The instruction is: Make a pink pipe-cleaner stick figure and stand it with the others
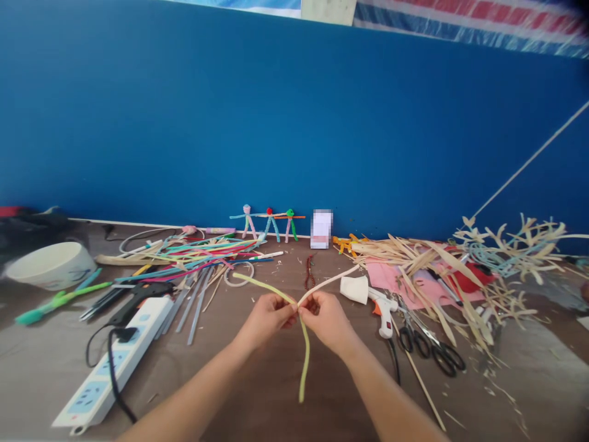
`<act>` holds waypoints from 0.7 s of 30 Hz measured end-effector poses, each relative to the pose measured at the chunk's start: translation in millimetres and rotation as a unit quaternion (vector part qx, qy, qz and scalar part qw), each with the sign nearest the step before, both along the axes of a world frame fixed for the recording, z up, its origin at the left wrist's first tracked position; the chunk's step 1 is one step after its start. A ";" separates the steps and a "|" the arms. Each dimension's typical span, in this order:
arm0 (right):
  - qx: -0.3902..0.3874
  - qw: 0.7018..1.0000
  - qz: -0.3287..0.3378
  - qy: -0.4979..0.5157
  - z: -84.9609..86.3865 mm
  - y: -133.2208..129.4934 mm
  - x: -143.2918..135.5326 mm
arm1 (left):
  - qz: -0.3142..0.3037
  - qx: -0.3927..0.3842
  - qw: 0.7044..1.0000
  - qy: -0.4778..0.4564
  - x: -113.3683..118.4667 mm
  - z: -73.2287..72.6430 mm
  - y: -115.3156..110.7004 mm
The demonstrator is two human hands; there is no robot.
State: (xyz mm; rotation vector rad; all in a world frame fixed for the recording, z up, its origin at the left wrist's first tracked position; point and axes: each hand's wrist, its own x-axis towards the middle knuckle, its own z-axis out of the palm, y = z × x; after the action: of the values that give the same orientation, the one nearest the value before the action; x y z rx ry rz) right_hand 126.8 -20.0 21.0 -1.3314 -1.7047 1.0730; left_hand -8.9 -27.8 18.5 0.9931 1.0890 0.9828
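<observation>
My left hand (272,314) is closed in a pinch on a yellow-green pipe cleaner (264,285), one end of which sticks out to the upper left. My right hand (323,312) pinches a pale pink pipe cleaner (332,282) that extends to the upper right. The two strands meet between my fingertips, above the middle of the table. A yellow-green length hangs down from this meeting point toward me. How the strands join is hidden by my fingers.
A white power strip (117,362), a black glue gun (140,299) and a bowl (53,265) lie left. On the right are a white glue gun (385,316), scissors (446,359) and dried strips (426,261). Small pipe-cleaner figures (271,224) and a phone-like screen (321,229) stand behind.
</observation>
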 end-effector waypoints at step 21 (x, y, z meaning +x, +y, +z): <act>0.151 0.984 -0.038 -0.082 -7.8 -10.0 8.8 | 0.012 -0.108 0.989 -0.097 3.4 -4.8 -0.1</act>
State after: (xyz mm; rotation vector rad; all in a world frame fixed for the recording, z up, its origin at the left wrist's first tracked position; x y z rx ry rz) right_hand 135.6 -30.1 13.2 -1.3040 -1.8355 0.6446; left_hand -5.5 -28.0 13.7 0.6960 1.0212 0.9375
